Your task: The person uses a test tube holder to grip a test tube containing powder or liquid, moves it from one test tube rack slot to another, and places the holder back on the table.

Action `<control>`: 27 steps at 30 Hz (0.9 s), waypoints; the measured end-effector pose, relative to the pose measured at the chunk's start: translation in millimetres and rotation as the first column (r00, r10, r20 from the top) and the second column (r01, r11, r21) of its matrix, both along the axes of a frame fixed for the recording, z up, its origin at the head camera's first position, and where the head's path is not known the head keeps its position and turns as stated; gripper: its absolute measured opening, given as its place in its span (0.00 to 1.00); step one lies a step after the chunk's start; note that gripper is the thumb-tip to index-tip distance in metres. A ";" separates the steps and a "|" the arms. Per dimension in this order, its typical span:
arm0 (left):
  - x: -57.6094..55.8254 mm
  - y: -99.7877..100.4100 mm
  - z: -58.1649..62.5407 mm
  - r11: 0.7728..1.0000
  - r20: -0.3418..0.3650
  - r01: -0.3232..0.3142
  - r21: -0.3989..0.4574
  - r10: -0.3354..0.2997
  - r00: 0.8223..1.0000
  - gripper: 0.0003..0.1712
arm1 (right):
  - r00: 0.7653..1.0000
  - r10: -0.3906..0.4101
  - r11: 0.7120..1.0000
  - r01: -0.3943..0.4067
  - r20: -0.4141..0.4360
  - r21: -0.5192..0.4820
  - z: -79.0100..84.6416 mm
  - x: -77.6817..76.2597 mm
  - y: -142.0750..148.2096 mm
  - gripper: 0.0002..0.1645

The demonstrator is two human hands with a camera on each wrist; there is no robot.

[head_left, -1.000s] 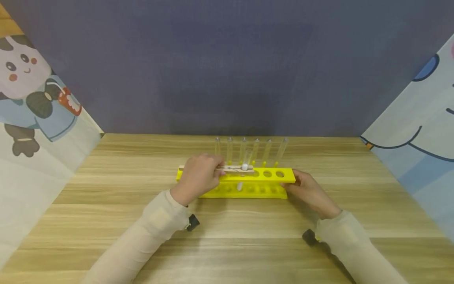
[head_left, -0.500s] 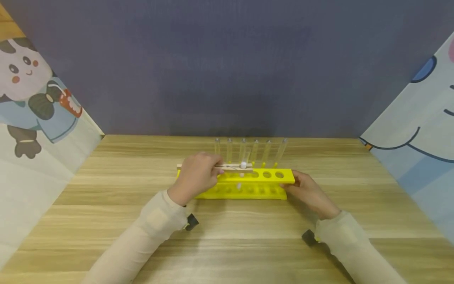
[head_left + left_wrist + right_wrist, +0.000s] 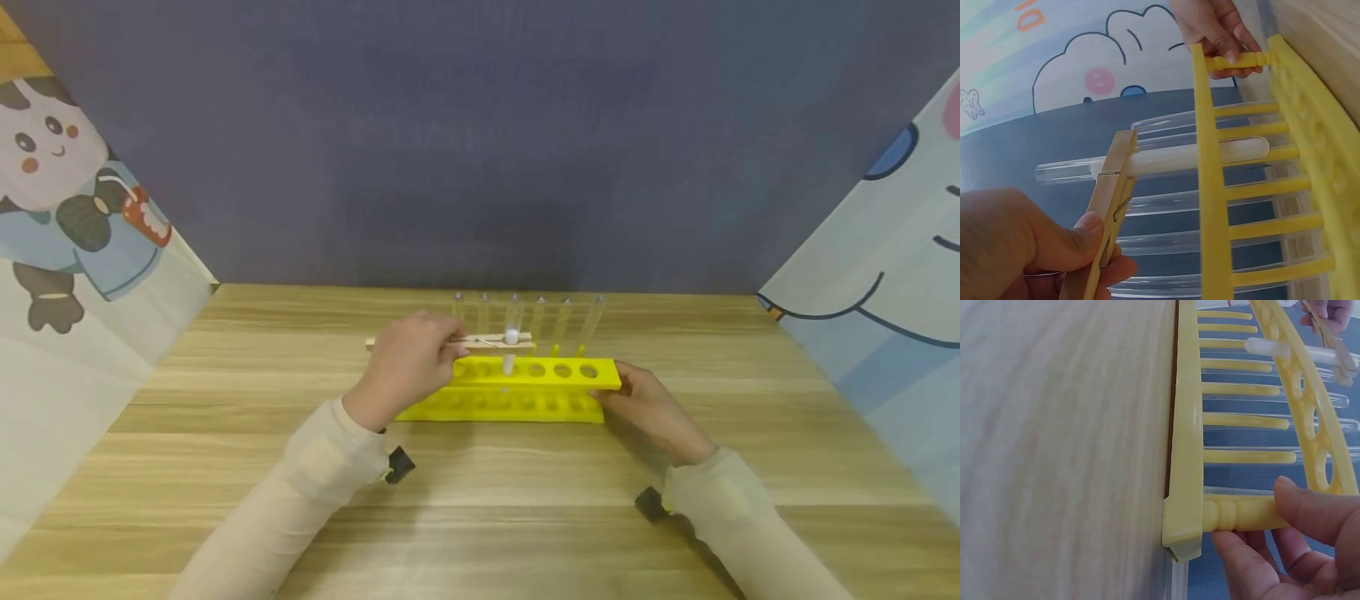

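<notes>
My left hand (image 3: 405,362) pinches a wooden test tube clamp (image 3: 1110,194), its handles between thumb and fingers. The clamp's far end is closed round a clear test tube (image 3: 1166,159) with white content. That tube passes through a hole in the top plate of a yellow test tube rack (image 3: 540,382); in the left wrist view its rounded end is past the plate but short of the base. At the rack's right end, my right hand (image 3: 651,408) grips the end post (image 3: 1247,512) between thumb and fingers.
Several clear test tubes (image 3: 592,323) stand upside down on the yellow pegs along the rack's back. The rack rests on a wood-grain table (image 3: 510,517). A dark panel (image 3: 480,150) rises behind it, with cartoon-printed sheets (image 3: 67,192) at the sides.
My left hand has risen and shifted slightly left, lifting the clamp and the white-filled test tube above the rack's top plate. My right hand stays on the rack's end.
</notes>
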State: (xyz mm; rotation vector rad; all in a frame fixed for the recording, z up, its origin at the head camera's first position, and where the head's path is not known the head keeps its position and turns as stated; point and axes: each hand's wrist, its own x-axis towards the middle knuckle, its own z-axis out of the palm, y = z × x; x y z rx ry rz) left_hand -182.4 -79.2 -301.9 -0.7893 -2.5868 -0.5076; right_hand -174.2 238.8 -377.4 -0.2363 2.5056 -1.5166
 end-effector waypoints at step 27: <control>4.0 -0.6 30.9 1.000 -0.075 0.007 0.009 -0.006 0.997 0.02 | 1.000 0.008 1.000 -0.007 0.028 -0.025 -1.6 -0.5 0.6 0.23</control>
